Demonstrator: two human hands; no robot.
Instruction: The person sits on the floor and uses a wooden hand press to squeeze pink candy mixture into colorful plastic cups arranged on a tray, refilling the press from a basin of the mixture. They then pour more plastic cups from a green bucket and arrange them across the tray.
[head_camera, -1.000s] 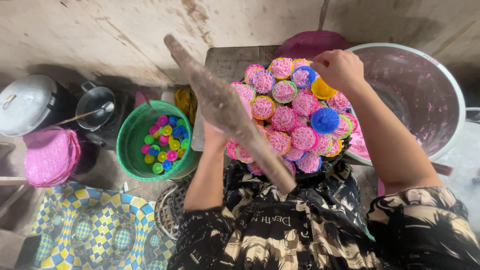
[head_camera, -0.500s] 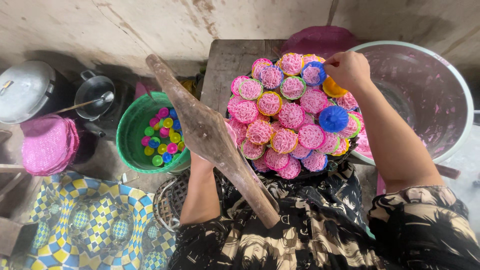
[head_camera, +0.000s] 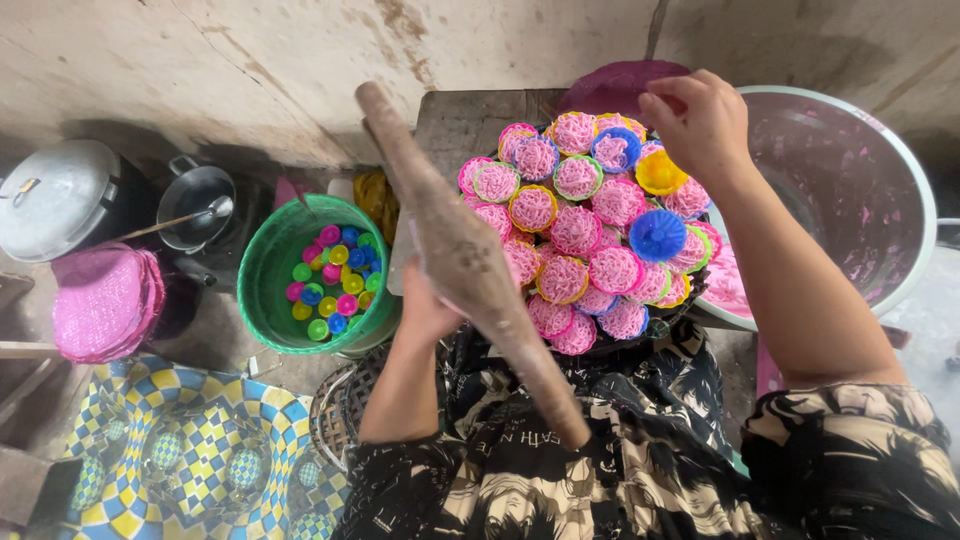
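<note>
A round tray (head_camera: 655, 328) in front of me is piled with several small coloured cups of pink noodle nests (head_camera: 580, 230). My left hand (head_camera: 425, 305) grips a long brown wooden press (head_camera: 465, 255) that slants from upper left down toward my lap. My right hand (head_camera: 695, 120) hovers over the far right of the pile, fingers pinched together just above a yellow cup (head_camera: 662, 172); whether it holds anything is unclear. A blue cup (head_camera: 657, 235) sits upside down near the pile's right side.
A green basket (head_camera: 270, 270) of small coloured cups stands to the left. A large metal basin (head_camera: 850, 190) smeared pink is at right. A lidded pot (head_camera: 55, 200), a small pot with a ladle (head_camera: 195, 205) and pink mats (head_camera: 100, 300) lie at far left.
The wooden press has swung rightward and more upright in my left hand. My right hand has lifted slightly at the far right of the pile.
</note>
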